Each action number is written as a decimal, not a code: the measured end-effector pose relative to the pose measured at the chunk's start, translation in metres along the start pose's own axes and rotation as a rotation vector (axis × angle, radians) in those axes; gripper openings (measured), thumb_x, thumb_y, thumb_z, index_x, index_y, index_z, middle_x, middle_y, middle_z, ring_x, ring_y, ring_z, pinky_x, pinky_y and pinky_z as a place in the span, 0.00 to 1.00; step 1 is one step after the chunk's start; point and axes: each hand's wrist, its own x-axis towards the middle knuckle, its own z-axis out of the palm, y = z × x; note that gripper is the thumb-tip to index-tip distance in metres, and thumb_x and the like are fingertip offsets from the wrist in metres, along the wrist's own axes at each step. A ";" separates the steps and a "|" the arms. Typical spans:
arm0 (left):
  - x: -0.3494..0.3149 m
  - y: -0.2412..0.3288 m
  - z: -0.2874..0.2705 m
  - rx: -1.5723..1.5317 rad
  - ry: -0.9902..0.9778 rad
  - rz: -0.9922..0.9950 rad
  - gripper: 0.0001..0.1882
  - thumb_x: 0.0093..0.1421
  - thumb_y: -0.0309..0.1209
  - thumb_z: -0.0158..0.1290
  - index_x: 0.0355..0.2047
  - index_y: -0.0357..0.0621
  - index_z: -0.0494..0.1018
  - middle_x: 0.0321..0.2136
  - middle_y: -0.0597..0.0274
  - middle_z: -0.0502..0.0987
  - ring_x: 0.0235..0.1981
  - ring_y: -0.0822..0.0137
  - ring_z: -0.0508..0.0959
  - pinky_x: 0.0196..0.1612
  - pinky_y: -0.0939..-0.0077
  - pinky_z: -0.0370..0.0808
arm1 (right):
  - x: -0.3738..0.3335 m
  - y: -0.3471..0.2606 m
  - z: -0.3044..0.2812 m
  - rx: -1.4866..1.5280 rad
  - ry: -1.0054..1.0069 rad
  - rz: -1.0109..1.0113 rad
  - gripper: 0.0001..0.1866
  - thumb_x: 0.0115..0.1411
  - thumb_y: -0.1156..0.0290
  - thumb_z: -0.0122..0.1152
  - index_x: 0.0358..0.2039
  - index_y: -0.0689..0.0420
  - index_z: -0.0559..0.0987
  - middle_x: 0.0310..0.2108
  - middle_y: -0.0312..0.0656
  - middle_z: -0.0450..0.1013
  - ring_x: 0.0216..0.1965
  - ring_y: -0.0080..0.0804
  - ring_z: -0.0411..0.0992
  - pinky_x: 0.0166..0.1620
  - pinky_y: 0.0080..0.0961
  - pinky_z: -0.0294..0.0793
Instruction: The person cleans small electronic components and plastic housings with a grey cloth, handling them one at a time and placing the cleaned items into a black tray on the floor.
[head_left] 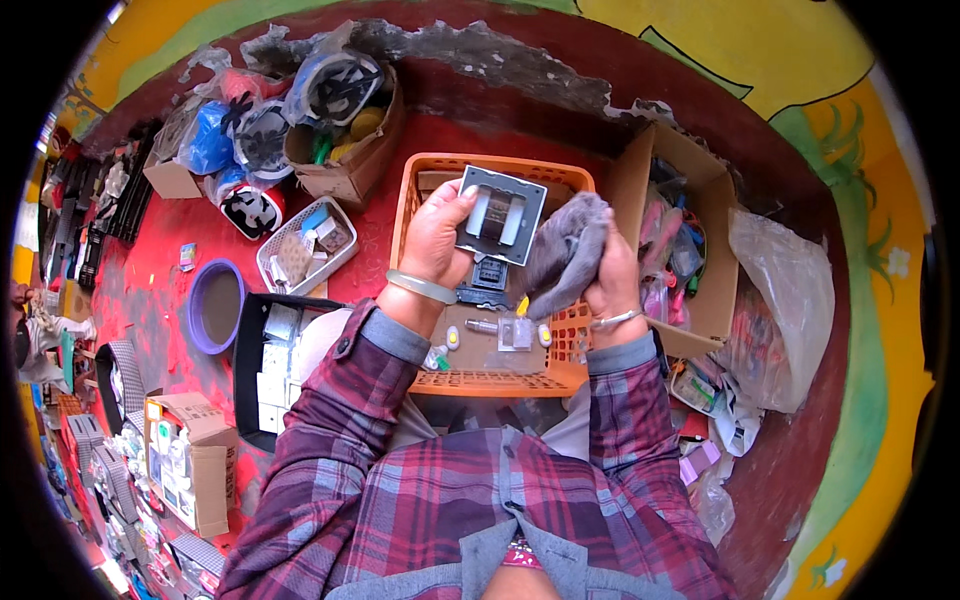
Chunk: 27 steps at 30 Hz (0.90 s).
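My left hand (pixel 437 238) grips a square dark grey plastic frame (pixel 524 232) by its left side; pale pieces and a dark strip show in its middle. Bunched in my right hand (pixel 614 272) is a grey cloth (pixel 572 245), held just right of the frame. Both hands are above an orange plastic basket (pixel 430 384). Down in the basket, below the frame, lies a dark rectangular plastic part (pixel 489 275). Nearer me are a clear plastic piece (pixel 515 334), a small white-and-yellow item (pixel 453 338) and a similar one (pixel 544 335).
A cardboard box (pixel 712 230) of colourful small goods stands right, beside a clear plastic bag (pixel 785 300). At the left are a white basket (pixel 335 255), a purple basin (pixel 215 305) and a black bin (pixel 250 375) holding white boxes. Another carton (pixel 350 172) stands against the wall.
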 end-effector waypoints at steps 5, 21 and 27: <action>-0.004 -0.028 -0.001 0.118 -0.019 0.067 0.11 0.64 0.28 0.45 0.45 0.40 0.65 0.39 0.61 0.75 0.38 0.72 0.76 0.44 0.76 0.74 | -0.004 0.010 0.017 0.145 -0.047 0.118 0.18 0.66 0.59 0.46 0.46 0.60 0.73 0.41 0.40 0.73 0.41 0.28 0.72 0.47 0.28 0.71; -0.014 -0.040 0.007 0.549 -0.016 0.049 0.10 0.61 0.35 0.53 0.30 0.42 0.74 0.25 0.71 0.74 0.26 0.80 0.72 0.30 0.86 0.69 | -0.007 0.014 0.018 -0.512 -0.199 -0.083 0.14 0.63 0.62 0.54 0.40 0.62 0.74 0.30 0.29 0.71 0.29 0.13 0.65 0.33 0.12 0.67; -0.014 -0.051 0.006 0.326 0.246 0.131 0.11 0.58 0.35 0.56 0.28 0.39 0.75 0.22 0.71 0.74 0.23 0.81 0.70 0.28 0.86 0.68 | -0.003 0.023 0.011 -0.528 -0.263 -0.044 0.14 0.63 0.61 0.54 0.38 0.61 0.74 0.28 0.30 0.71 0.29 0.13 0.65 0.32 0.13 0.67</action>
